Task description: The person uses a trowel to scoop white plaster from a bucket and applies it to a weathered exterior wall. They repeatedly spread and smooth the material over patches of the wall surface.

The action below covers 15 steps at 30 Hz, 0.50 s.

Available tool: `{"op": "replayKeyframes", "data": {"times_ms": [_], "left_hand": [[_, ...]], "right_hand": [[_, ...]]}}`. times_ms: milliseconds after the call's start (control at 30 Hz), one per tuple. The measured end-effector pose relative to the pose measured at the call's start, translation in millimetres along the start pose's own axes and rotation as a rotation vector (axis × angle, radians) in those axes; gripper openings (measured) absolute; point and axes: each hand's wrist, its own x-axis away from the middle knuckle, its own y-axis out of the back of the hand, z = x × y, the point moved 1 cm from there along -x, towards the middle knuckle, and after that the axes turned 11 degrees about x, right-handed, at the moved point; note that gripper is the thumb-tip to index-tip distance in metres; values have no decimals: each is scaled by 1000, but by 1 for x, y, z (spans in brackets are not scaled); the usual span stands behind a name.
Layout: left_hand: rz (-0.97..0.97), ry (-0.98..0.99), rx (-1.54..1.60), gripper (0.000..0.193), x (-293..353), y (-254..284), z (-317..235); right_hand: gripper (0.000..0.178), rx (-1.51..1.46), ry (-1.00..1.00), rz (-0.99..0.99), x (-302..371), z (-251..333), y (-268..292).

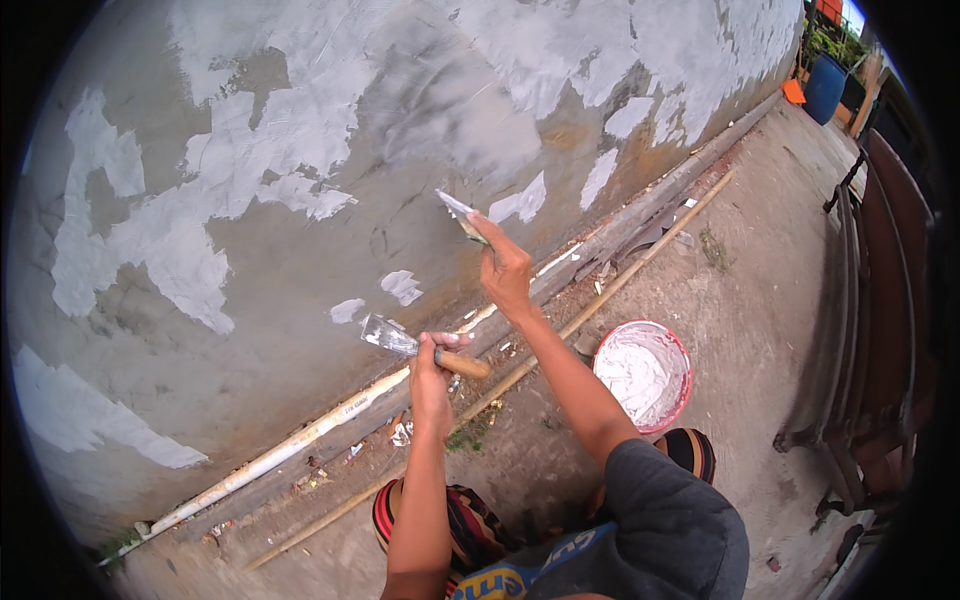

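Note:
My left hand (430, 368) is closed around a putty knife with a wooden handle (464, 363). Its metal blade, smeared with white, points left toward the wall's lower part. Higher and to the right, my right hand (508, 272) grips a second putty knife (458, 208), its white-coated blade at the grey wall (300, 265); whether the edge touches cannot be told. Uneven white putty patches (262, 130) cover much of the wall. On the ground right of my right forearm stands a round bucket with a red rim (688, 375), holding thick white putty (640, 380).
A white pipe (290, 443) runs along the wall's foot, and a long thin pole (590, 308) lies beside it among debris. A dark slatted bench (860, 330) stands at the right. Far back right is a blue barrel (825, 88).

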Motion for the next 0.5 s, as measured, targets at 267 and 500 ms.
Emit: {"op": "replayKeyframes", "data": {"times_ms": [267,500], "left_hand": [[-15,-9,-37,38,8,-2,-4],[-11,-11,-87,40,1,-4,4]], "right_hand": [[48,87,-412,-294,-95,-94,33],[65,111,-71,-175,-39,-59,-22]]}}
